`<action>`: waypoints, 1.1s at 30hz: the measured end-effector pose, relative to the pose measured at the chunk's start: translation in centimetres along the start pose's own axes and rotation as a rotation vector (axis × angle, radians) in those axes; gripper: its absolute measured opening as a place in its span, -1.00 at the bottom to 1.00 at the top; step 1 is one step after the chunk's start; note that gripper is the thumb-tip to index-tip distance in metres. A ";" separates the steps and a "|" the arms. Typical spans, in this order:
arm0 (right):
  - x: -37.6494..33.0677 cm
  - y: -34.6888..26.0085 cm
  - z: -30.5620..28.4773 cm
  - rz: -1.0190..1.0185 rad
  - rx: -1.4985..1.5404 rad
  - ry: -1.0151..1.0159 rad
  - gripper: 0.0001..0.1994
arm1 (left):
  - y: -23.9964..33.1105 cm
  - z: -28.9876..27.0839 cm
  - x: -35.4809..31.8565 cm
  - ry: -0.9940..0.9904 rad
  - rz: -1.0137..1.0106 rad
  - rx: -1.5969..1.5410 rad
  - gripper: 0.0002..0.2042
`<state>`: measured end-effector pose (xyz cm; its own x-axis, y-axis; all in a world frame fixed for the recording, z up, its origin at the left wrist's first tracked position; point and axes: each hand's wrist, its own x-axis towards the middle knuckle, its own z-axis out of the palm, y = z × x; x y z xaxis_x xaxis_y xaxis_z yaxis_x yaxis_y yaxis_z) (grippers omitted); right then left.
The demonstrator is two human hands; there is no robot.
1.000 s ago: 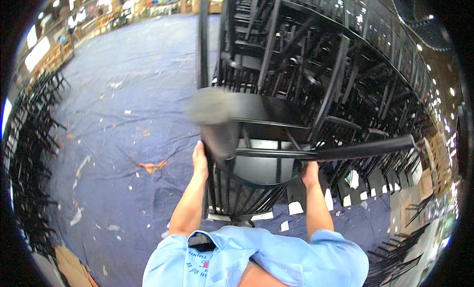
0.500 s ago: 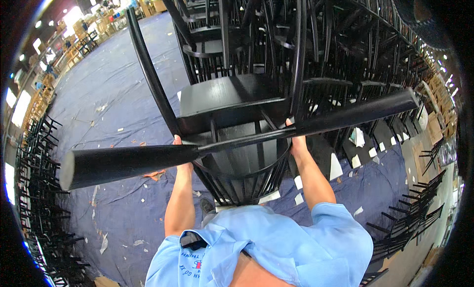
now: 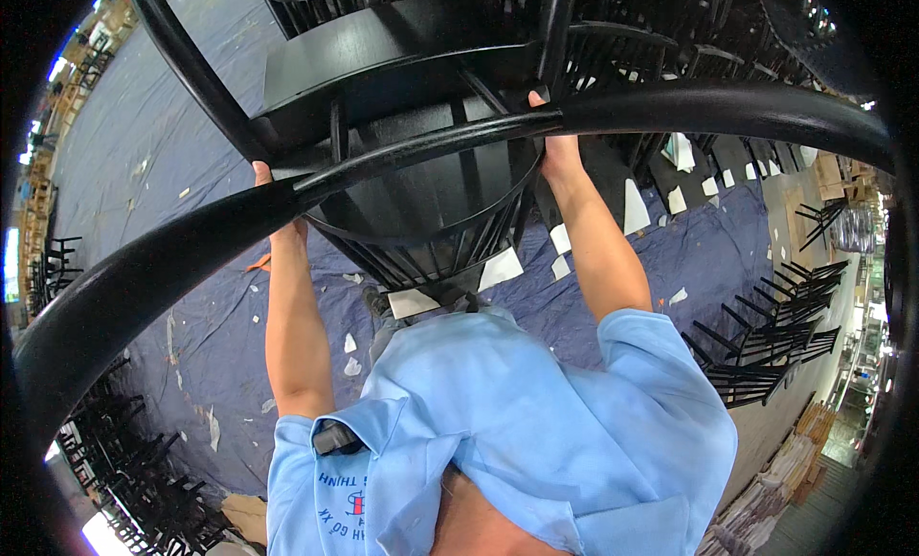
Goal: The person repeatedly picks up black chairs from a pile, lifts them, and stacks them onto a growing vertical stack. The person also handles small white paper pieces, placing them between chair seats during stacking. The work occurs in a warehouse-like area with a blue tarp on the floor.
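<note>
A black wooden chair [image 3: 421, 188] is between my hands, its legs pointing up toward me. A thin rail [image 3: 431, 146] joins the two nearest legs, which loom large at either side. My left hand [image 3: 284, 216] is closed around the left side, where leg and rail meet, thumb up. On the right side, my right hand [image 3: 560, 152] grips the matching spot, its thumb also showing. Most fingers of both hands are hidden behind the wood. Spindles [image 3: 431, 259] hang below the curved edge, toward my feet. Beyond lies a broad, smooth black panel [image 3: 392, 44]; whether it belongs to this chair I cannot tell.
More black chairs [image 3: 622, 44] stand stacked ahead and to the right. Blue sheeting [image 3: 220, 317] covers the floor, strewn with white scraps. Black chair frames [image 3: 766, 345] lie at the right, others [image 3: 124, 460] at the lower left. Flattened cardboard [image 3: 766, 499] is at the lower right.
The held chair and both hands have moved up and left in the picture. The near legs look bigger and closer. My grip stays the same, and the view has tipped further down.
</note>
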<state>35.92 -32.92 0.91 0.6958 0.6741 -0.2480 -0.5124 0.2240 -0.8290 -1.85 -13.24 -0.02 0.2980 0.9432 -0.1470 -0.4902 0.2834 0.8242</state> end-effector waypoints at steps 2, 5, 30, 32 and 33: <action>1.0 0.4 -0.4 0.029 0.027 -0.022 -0.73 | -0.3 -0.3 0.4 -0.016 -0.004 -0.033 -0.30; 1.8 1.3 -0.4 -0.050 0.036 -0.030 -0.67 | -0.6 -0.5 0.5 0.025 0.013 -0.040 -0.33; -1.0 0.2 0.6 0.016 -0.183 -0.084 -0.64 | -2.5 -3.9 2.2 0.103 0.046 -0.014 -0.41; -1.4 1.4 1.9 -0.078 -0.254 -0.120 -0.61 | -3.4 -7.6 3.9 0.124 -0.021 0.054 -0.32; -1.7 2.2 2.6 -0.106 -0.241 -0.112 -0.62 | -4.1 -9.2 4.9 0.149 -0.097 0.075 -0.29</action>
<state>32.29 -31.73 0.81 0.6723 0.7324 -0.1079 -0.2961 0.1324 -0.9459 -5.93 -8.18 -9.19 0.2139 0.9290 -0.3021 -0.4012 0.3655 0.8399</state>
